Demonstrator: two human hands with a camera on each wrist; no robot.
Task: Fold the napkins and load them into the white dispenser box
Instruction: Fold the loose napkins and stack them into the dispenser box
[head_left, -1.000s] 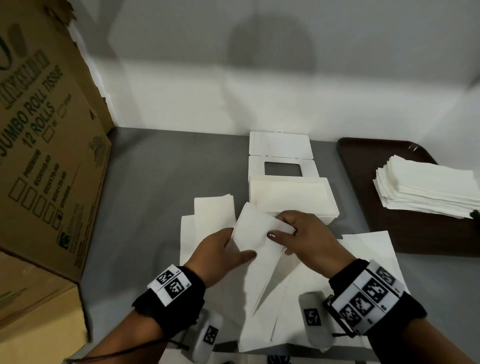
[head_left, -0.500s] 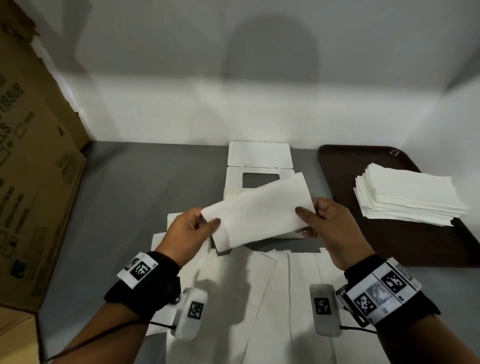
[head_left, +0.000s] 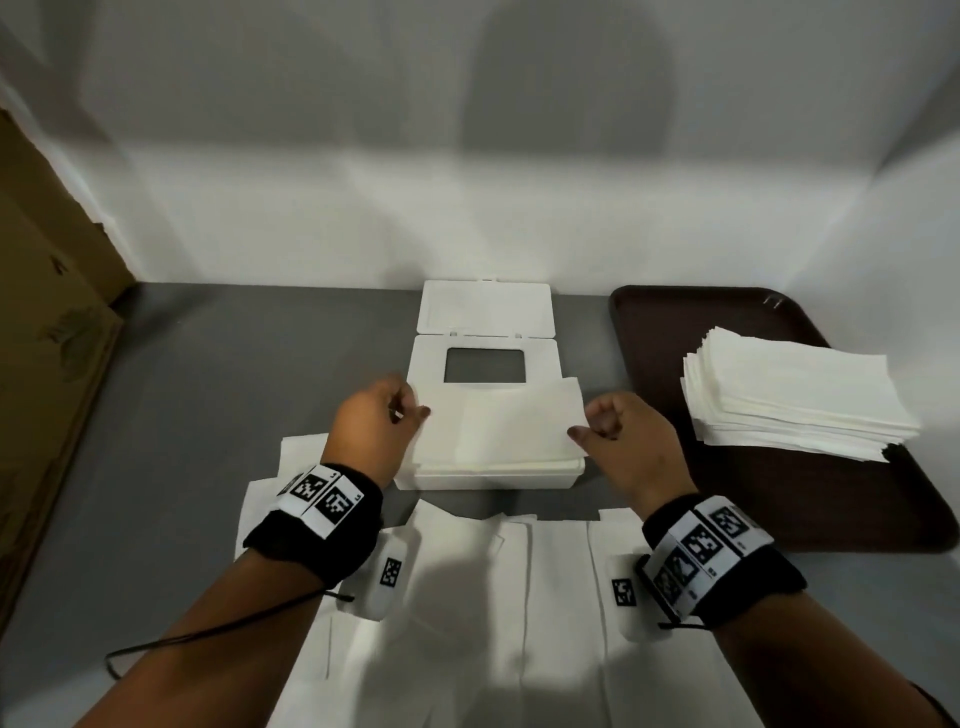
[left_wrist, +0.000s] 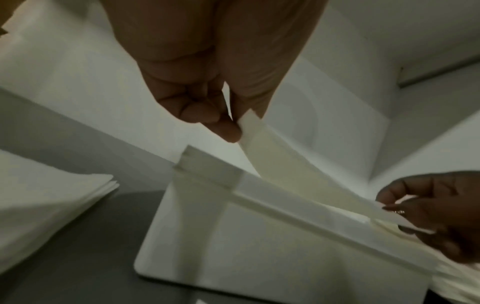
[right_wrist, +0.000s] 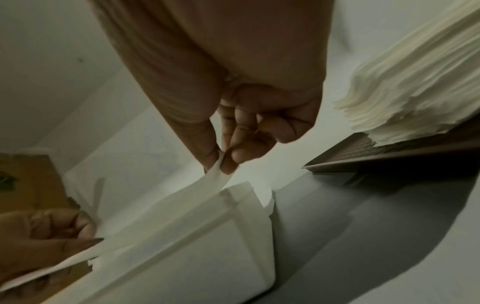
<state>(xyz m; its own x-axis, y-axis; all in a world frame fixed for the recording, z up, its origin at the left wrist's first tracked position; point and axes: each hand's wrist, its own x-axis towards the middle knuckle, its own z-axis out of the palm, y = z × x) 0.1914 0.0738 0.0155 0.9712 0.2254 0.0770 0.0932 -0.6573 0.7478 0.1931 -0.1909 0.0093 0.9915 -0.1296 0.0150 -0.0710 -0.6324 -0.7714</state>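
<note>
I hold one folded white paper napkin (head_left: 498, 426) flat and level directly above the open white rectangular plastic dispenser box (head_left: 485, 475). My left hand (head_left: 371, 434) pinches the napkin's left edge between thumb and forefinger, the other fingers (left_wrist: 197, 111) curled into the palm. My right hand (head_left: 621, 441) pinches the right edge the same way; the right wrist view shows the paper clamped between the thumb and forefinger tips. The napkin spans the box from end to end. Whether it touches the white napkins already stacked inside, which reach about to the rim, I cannot tell.

The box stands on the grey surface (head_left: 208, 415), its hinged white lid (head_left: 485, 338) with a rectangular window folded open behind it toward the wall. Unfolded white napkin sheets (head_left: 519, 597) lie spread on the surface between the box and my body, under my wrists. To the right of the box, a dark brown plastic tray (head_left: 810, 504) carries a tall stack of white napkins (head_left: 789, 395). A brown cardboard carton (head_left: 47, 364) stands at the left edge of the surface.
</note>
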